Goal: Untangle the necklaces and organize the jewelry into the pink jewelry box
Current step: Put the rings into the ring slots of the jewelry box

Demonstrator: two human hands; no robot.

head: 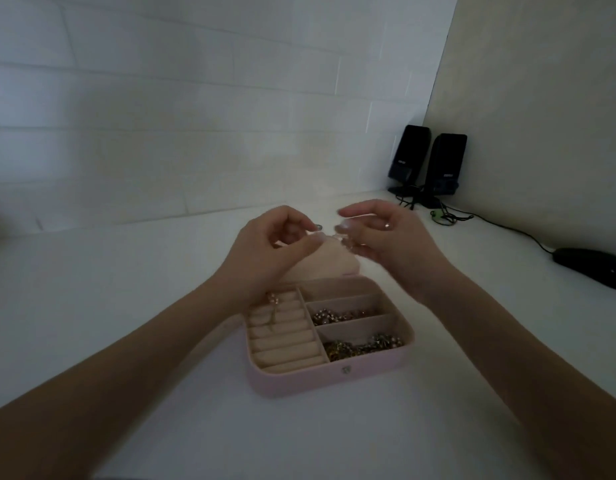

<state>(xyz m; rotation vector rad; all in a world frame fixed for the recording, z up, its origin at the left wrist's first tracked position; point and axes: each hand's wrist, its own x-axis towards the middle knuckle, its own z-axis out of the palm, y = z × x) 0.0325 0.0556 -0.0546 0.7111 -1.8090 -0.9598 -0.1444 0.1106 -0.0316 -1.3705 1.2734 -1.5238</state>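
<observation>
Pink jewelry box (334, 379) sits open on the white desk (126, 306), lid (320, 261) flipped back away from me. Ring rolls on its left side, one small piece (273, 301) tucked at the top of them. Of the three right-hand compartments the far one looks bare, the middle one holds a chain (341, 316), and the near one holds a bigger heap of chain (363, 346).

Both hands are raised over the lid, close together, fingertips almost meeting. My left hand (265, 244) has its thumb and fingers curled as if pinching; my right hand (379, 233) has its fingers bent inward, with a ring on one. There is probably a fine chain or small piece between them, but the frame is dim and blurred there, so I can't tell what either hand actually holds.

Handling, my guess: this stuff is light, limp and thin, snags on itself, and links kink if yanked. Best taken by fingertip pinch near the clasp or on either side of a knot, teased apart gently, not pulled.

Forearms stretch forward either side of the box, wrists lifted, palms turned toward each other.

Two black speakers (427, 164) and a mouse (590, 266) sit far right.
</observation>
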